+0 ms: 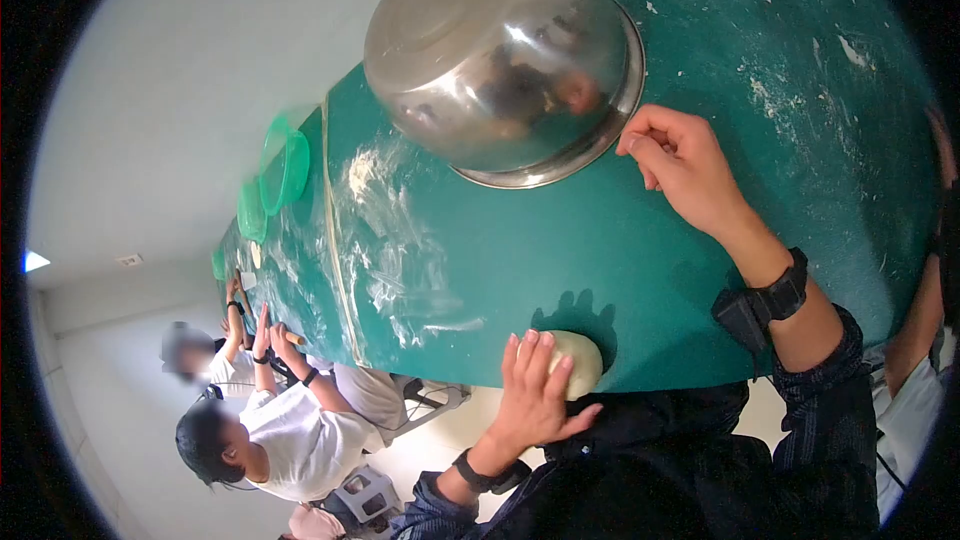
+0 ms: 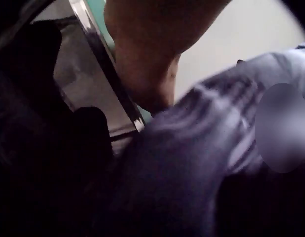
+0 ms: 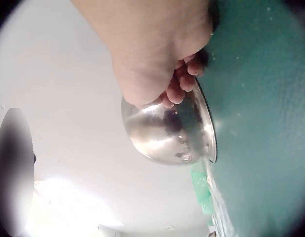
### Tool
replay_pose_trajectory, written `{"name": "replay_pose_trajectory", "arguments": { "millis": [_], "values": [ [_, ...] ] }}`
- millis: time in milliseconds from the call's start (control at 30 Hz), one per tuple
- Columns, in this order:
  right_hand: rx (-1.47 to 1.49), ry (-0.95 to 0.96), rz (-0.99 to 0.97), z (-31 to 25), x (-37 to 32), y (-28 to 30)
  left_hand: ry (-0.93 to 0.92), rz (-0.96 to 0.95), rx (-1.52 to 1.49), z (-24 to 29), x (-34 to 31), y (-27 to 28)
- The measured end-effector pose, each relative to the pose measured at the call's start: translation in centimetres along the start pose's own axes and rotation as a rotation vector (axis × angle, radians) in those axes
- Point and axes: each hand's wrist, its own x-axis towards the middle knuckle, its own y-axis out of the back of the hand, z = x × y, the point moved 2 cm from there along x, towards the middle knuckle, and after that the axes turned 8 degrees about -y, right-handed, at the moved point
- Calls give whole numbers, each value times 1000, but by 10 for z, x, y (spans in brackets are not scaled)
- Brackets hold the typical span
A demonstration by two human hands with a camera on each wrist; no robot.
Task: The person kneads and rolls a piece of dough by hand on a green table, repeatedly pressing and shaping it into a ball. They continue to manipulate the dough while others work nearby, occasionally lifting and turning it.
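A pale, rounded lump of dough (image 1: pixel 577 364) sits at the near edge of the green table. My left hand (image 1: pixel 538 392) lies over its left side, fingers extended on the dough and thumb spread away. In the left wrist view, only the base of the left hand (image 2: pixel 147 64) shows; the dough is hidden. A large steel bowl (image 1: pixel 490 60) stands upside down on the table, its rim downward. Beside that rim is my right hand (image 1: pixel 685 165), fingers loosely bent and holding nothing. The right wrist view shows its fingers (image 3: pixel 175 94) overlapping the bowl (image 3: pixel 167 131).
Flour is smeared over the green tabletop (image 1: pixel 520 260), left of the bowl and at the far right. Green plastic baskets (image 1: pixel 285 170) stand farther along the table. Other people (image 1: pixel 300 430) are at the left, and another person's arm (image 1: pixel 915 320) shows at the right edge.
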Motion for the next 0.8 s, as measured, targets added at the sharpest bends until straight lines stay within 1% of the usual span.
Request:
{"name": "replay_pose_trajectory", "arguments": {
  "millis": [100,167,200,300,333,433,467,567,667,767,800],
  "values": [
    [11,0,9,1,1,0,84,-89,125,25,31,2],
    [5,21,3,1,1,0,124,-173,245,38,62,1],
    [16,13,5,1,2,1,140,-211,249,41,82,4],
    [56,6,11,0,3,1,55,-211,205,29,132,-1],
    [74,12,17,0,4,0,61,-187,174,26,151,3],
    [148,-5,29,0,7,7,-2,-181,-10,6,184,-2],
    [177,-16,29,0,8,10,-76,-77,-88,-3,195,1],
    [183,-40,63,-4,9,14,-79,93,-542,-48,206,-1],
    [136,-44,49,-2,10,10,300,349,-937,-72,200,-9],
    [102,-27,41,0,9,10,358,310,-922,-63,192,-5],
    [96,-21,40,0,9,9,230,206,-702,-51,185,4]
  ]
}}
